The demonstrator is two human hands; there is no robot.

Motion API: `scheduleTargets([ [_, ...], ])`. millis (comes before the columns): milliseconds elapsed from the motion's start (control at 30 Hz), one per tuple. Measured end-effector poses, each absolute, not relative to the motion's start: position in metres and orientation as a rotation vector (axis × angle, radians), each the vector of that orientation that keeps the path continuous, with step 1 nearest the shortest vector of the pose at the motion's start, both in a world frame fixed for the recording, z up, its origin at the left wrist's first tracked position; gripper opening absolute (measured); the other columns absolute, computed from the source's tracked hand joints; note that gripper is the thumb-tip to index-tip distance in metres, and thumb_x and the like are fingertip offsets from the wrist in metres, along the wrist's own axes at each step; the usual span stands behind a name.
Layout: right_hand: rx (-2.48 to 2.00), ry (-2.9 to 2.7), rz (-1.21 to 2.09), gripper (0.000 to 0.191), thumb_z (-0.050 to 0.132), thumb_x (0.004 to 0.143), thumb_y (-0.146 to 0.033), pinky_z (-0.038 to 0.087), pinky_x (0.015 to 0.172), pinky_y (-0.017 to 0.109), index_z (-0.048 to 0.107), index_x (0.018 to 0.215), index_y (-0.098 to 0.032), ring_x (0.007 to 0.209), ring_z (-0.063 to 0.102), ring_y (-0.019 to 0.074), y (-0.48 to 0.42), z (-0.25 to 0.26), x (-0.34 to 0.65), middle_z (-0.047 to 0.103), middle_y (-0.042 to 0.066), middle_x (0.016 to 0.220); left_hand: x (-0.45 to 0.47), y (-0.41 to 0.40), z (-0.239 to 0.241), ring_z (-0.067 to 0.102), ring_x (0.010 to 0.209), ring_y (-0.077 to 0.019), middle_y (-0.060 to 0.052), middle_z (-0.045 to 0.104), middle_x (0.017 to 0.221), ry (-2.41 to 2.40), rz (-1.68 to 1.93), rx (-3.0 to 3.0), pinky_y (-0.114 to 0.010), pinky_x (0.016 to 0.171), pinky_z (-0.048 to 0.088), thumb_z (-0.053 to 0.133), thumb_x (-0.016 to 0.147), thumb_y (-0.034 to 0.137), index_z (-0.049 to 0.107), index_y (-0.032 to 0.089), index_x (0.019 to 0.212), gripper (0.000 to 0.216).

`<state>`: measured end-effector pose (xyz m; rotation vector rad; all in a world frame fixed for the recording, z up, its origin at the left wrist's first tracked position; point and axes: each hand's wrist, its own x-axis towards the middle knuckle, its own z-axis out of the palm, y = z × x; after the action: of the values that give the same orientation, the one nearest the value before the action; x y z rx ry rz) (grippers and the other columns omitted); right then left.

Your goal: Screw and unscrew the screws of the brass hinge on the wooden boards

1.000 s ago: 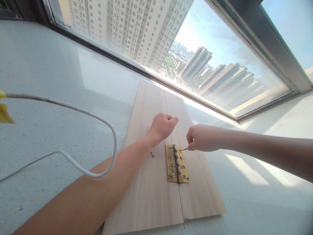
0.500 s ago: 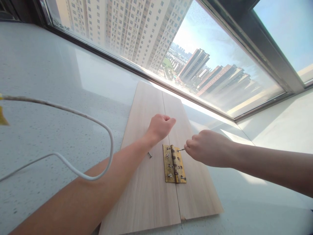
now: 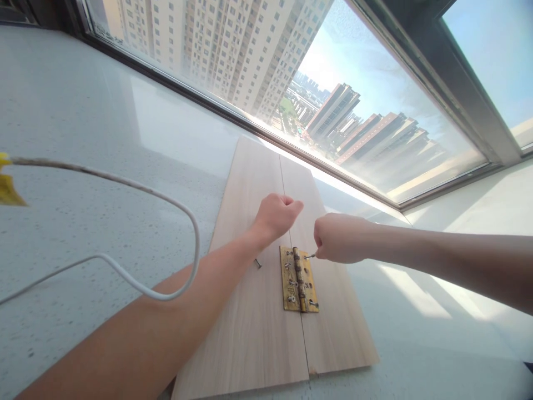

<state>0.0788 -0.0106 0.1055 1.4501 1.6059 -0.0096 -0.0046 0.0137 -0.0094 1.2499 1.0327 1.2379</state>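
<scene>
Two pale wooden boards lie side by side on a white sill, joined by a brass hinge with several screws standing in it. My right hand is closed in a pinch on a screw at the hinge's upper right hole. My left hand is a closed fist resting on the boards just above the hinge, with nothing visible in it. A loose screw lies on the left board beside my left forearm.
A white cable loops across the speckled white sill at the left, with a yellow tag at the frame's edge. A large window with a dark frame runs behind the boards.
My right hand has turned at the wrist while staying pinched on the same screw. My left fist and the boards have stayed where they were.
</scene>
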Motion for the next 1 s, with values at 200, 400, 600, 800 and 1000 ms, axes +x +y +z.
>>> scheduleTargets([
  [200, 0.963, 1.903, 0.183, 0.021, 0.049, 0.072, -0.005, 0.029, 0.049, 0.027, 0.066, 0.073, -0.016, 0.062, 0.055, 0.016, -0.027, 0.109, 0.111, 0.061, 0.006, 0.072, -0.004, 0.014, -0.01, 0.012, 0.045, -0.006, 0.004, 0.015, 0.049, 1.025, 1.238, 1.236, -0.025, 0.043, 0.009, 0.051, 0.072, 0.032, 0.019, 0.019, 0.049, 0.042],
  [400, 0.522, 1.968, 0.439, 0.019, 0.049, 0.074, -0.001, 0.025, 0.047, 0.027, 0.063, 0.073, -0.015, 0.056, 0.055, 0.0172, -0.037, 0.105, 0.117, 0.059, 0.005, 0.063, -0.004, 0.014, -0.01, 0.013, 0.046, -0.0061, 0.004, 0.015, 0.049, 1.028, 1.241, 1.244, -0.025, 0.042, 0.01, 0.051, 0.072, 0.033, 0.02, 0.019, 0.048, 0.042],
  [600, 0.873, 1.848, 0.272, 0.017, 0.051, 0.071, -0.006, 0.03, 0.044, 0.029, 0.062, 0.064, -0.017, 0.053, 0.056, 0.0187, -0.033, 0.104, 0.097, 0.055, 0.004, 0.058, -0.004, 0.014, -0.01, 0.012, 0.046, -0.0061, 0.004, 0.014, 0.05, 1.03, 1.234, 1.255, -0.025, 0.043, 0.009, 0.051, 0.072, 0.032, 0.018, 0.019, 0.049, 0.042],
  [800, 1.241, 1.574, 0.074, 0.013, 0.056, 0.075, -0.023, 0.036, 0.045, 0.027, 0.066, 0.072, -0.014, 0.054, 0.055, 0.0166, -0.011, 0.102, 0.07, 0.054, 0.005, 0.062, -0.006, 0.013, -0.007, 0.013, 0.046, -0.0058, 0.004, 0.015, 0.05, 1.045, 1.225, 1.277, -0.025, 0.043, 0.01, 0.049, 0.071, 0.027, 0.019, 0.018, 0.049, 0.038],
  [1000, 1.107, 1.697, 0.086, 0.008, 0.057, 0.069, -0.013, 0.032, 0.043, 0.027, 0.064, 0.071, -0.015, 0.053, 0.052, 0.0159, -0.01, 0.109, 0.074, 0.052, 0.003, 0.06, -0.006, 0.013, -0.005, 0.013, 0.047, -0.0058, 0.004, 0.014, 0.051, 1.052, 1.22, 1.277, -0.024, 0.044, 0.01, 0.049, 0.071, 0.027, 0.018, 0.018, 0.049, 0.039],
])
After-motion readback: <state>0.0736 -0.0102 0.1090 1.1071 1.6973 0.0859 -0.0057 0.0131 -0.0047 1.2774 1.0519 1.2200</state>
